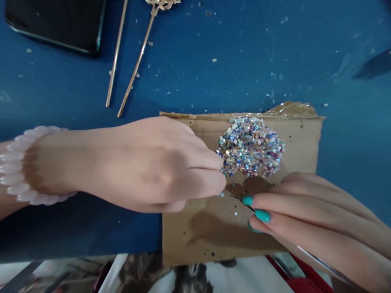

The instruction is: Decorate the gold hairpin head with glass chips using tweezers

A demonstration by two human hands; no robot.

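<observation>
Shell chips (pixel 250 146) just beyond tweezers (pixel 241 200) grip

My matt brown cardboard sheet (pixel 214 240) carries glittering iridescent shell chips (pixel 250 146); the blue painted surface (pixel 214 53) looks scuffed and dusty.

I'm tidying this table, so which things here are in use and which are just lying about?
In use: left hand, right hand, thin tool, pile of iridescent chips, cardboard sheet.
Lying about: black phone, two gold sticks.

Blue table (pixel 232 53) — cardboard sheet (pixel 302 142), black phone (pixel 58 22), two gold hairpins (pixel 134 65).
</observation>
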